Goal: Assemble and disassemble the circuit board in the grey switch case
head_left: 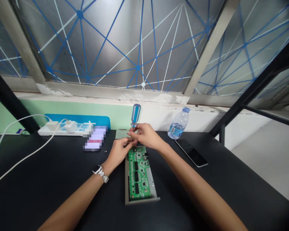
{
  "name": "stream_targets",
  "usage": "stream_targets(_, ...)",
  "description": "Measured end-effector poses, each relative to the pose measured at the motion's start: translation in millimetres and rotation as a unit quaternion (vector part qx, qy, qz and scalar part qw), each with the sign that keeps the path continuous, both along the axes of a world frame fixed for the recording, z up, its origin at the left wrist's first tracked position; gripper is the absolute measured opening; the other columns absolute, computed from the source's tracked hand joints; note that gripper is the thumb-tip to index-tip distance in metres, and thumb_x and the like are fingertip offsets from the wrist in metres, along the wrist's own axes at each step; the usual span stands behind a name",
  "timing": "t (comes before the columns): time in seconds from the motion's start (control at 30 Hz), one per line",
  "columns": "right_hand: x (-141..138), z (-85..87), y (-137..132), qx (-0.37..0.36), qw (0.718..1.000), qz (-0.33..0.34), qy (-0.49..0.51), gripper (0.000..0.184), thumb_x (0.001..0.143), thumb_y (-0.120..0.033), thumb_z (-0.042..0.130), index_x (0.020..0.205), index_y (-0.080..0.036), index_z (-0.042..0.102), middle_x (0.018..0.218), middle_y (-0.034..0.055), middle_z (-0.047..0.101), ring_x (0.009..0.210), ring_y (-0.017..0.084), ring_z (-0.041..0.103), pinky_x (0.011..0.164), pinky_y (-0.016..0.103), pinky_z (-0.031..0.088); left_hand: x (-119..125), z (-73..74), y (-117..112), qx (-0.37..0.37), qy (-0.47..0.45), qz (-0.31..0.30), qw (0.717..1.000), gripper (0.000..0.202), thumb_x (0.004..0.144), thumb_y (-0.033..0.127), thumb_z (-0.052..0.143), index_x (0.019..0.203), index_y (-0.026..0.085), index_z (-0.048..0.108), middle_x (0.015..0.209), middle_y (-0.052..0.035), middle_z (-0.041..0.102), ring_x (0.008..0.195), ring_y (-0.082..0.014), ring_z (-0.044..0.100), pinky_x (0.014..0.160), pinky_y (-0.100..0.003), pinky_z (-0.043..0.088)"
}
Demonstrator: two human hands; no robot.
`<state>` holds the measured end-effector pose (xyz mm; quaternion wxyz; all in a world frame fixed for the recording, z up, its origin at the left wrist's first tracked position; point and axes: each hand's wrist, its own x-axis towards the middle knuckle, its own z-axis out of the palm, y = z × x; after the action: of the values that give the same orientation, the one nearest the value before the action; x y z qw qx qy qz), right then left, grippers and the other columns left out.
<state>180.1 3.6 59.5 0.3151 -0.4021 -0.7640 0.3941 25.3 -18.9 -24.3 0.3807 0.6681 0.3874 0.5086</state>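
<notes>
A screwdriver (135,115) with a blue and clear striped handle stands nearly upright over the far end of a green circuit board (142,175). My right hand (148,136) is closed, its fingers pinching the shaft just below the handle. Beside the screwdriver's lower end, my left hand (119,150) is closed with thumb and fingers pressed together; what they hold is hidden. The board lies in a long metal casing (126,192) on the black table (106,205). Both hands cover the casing's far end and the screwdriver's tip.
A blurred-out lit phone (95,138) lies left, near a small metal piece (106,151). Behind it is a white power strip (44,130) with plugs and cables (24,158). To the right are a water bottle (177,126) and a dark phone (191,152). The wall borders the back edge.
</notes>
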Motion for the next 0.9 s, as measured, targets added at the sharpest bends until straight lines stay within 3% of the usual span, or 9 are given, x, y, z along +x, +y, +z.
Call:
stream_targets(0.3,7,10.6,1,-0.039,0.999,0.024,0.025,0.013,0.081,-0.024,0.067,0.076,-0.017,0.057,0.068,0.0013,0.064,0.06,0.016,0.069,0.045,0.02,0.048,-15,2.0,-7,-0.005,0.028,0.011,1.0,0.024,0.088,0.034,0.064,0.102,0.017,0.075,0.106,-0.0088,0.077,0.1,-0.0258,0.072,0.094,-0.037,0.055)
stream_targets(0.67,2,10.9,-5,-0.087,0.994,0.055,0.029,0.009,0.085,-0.018,0.061,0.093,-0.014,0.063,0.072,0.0024,0.067,0.057,0.012,0.067,0.044,0.016,0.049,-10,2.4,-3,0.017,0.034,0.007,0.999,0.02,0.089,0.032,0.062,0.092,0.016,0.073,0.097,-0.0079,0.078,0.093,-0.0249,0.073,0.085,-0.032,0.055)
stream_targets(0.8,-3,8.9,-7,-0.087,0.994,0.056,0.033,0.01,0.085,-0.023,0.065,0.089,-0.014,0.063,0.074,0.003,0.066,0.055,0.011,0.066,0.044,0.017,0.048,-4,-1.7,1,0.021,0.044,0.017,0.999,0.024,0.09,0.034,0.061,0.077,0.015,0.07,0.083,-0.007,0.077,0.082,-0.0243,0.073,0.077,-0.03,0.055)
stream_targets(0.9,-4,4.7,-5,-0.063,0.997,0.043,0.018,0.014,0.086,-0.028,0.064,0.085,-0.014,0.064,0.063,0.0022,0.065,0.055,0.013,0.065,0.046,0.019,0.049,-1,-2.4,1,0.014,0.027,0.018,0.999,0.025,0.089,0.034,0.062,0.077,0.014,0.07,0.083,-0.0071,0.078,0.081,-0.0242,0.073,0.075,-0.031,0.055)
